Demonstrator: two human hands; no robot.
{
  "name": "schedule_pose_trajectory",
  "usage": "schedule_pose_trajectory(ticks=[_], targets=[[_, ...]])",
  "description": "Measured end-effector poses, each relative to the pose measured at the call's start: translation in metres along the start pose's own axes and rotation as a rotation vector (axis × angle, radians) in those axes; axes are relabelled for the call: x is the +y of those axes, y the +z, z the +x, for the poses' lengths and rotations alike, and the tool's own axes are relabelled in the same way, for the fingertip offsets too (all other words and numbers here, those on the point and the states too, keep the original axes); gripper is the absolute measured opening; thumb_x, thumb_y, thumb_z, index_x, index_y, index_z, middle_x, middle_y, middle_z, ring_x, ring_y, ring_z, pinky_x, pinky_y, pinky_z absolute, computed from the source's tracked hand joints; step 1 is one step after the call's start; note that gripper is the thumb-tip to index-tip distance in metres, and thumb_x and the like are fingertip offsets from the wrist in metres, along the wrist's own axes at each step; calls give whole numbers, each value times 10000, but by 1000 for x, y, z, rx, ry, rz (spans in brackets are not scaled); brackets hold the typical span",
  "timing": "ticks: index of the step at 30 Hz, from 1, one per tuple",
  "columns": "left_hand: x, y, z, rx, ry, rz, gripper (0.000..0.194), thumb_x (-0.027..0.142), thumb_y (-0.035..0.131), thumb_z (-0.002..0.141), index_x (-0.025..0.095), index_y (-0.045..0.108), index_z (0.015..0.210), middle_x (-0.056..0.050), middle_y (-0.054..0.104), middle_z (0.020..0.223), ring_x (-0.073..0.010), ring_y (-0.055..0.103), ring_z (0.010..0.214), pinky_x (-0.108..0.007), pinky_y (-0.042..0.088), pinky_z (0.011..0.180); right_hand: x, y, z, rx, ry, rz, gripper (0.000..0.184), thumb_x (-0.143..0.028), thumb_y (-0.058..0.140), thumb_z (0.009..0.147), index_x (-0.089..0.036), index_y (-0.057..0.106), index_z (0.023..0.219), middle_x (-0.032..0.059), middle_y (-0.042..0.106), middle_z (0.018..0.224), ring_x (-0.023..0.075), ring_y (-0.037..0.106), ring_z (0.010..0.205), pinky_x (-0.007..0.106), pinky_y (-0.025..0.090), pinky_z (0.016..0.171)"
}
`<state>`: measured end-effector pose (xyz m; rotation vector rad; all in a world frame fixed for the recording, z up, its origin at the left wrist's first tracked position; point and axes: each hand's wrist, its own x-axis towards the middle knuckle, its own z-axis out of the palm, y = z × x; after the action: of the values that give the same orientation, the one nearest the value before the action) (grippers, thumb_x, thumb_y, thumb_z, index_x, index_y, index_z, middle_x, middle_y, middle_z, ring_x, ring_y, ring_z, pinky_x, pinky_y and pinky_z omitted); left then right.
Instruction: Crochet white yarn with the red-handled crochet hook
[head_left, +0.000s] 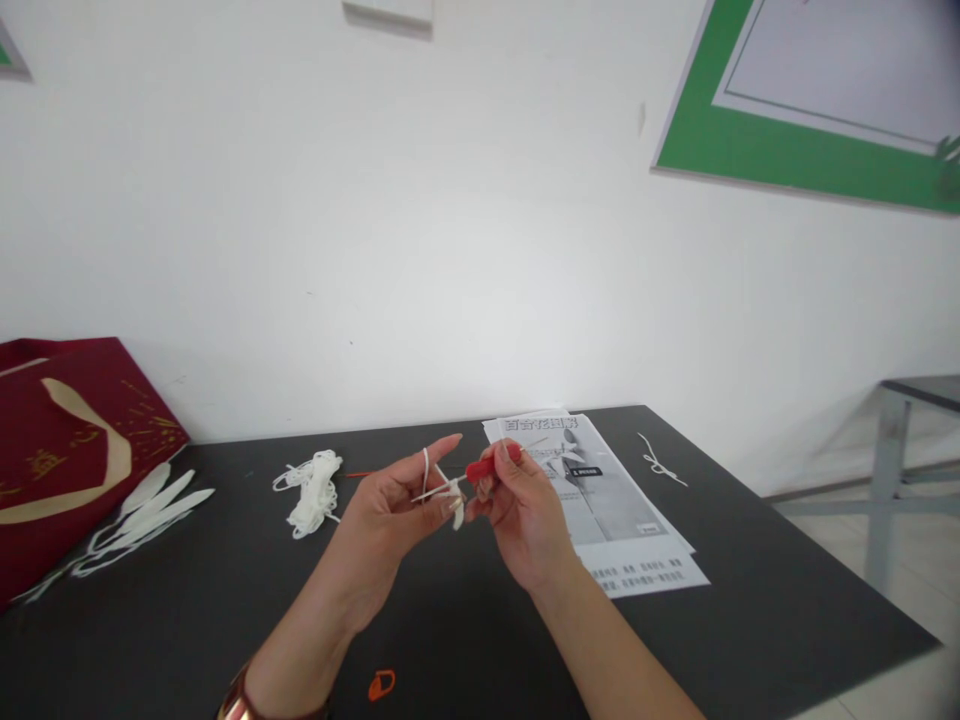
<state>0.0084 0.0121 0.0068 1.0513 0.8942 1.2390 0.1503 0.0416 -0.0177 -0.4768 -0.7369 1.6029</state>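
Observation:
My left hand (386, 512) pinches a small white crochet piece (458, 514) between thumb and fingers, with a strand of white yarn (426, 462) looped over the raised index finger. In my right hand (531, 512) is a crochet hook (480, 470) with a red grip. Its metal shaft points left, reaching across the yarn by my left fingertips; whether the tip is inside a stitch is too small to tell. A loose hank of white yarn (313, 495) lies on the table left of my hands.
Printed sheets (637, 530) lie behind my right hand on the black table (750, 610). An orange stitch marker (382, 685) is near the front. Several white leaf-shaped pieces (154, 512) rest beside a dark red bag (150, 410). A short yarn scrap (660, 464) lies at right.

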Motion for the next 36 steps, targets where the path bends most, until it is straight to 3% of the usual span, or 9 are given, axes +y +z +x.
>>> schedule_pose_trajectory(ticks=[12, 25, 36], targets=[[-2, 1, -1, 6, 46, -24, 543, 204, 743, 712, 257, 614, 1237, 44, 584, 671, -101, 540, 648, -242, 421, 695, 4, 0, 0, 18, 77, 70, 185, -345, 698, 798, -169, 641, 797, -19, 599, 624, 100, 514, 530, 207, 548, 444], [3, 1, -7, -25, -4, 20, 516, 207, 760, 709, 264, 639, 1207, 26, 607, 702, -103, 527, 662, -243, 401, 680, -20, 1, -1, -56, -166, -73, 186, -309, 749, 751, -178, 627, 701, -30, 595, 627, 83, 506, 496, 223, 539, 501], [2, -2, -7, -11, -27, 28, 489, 212, 765, 705, 282, 659, 1177, 32, 605, 678, -87, 512, 636, -227, 378, 637, -35, -6, 0, -81, -260, -159, 160, -296, 725, 775, -194, 629, 697, -20, 597, 658, 125, 582, 564, 259, 541, 509]])
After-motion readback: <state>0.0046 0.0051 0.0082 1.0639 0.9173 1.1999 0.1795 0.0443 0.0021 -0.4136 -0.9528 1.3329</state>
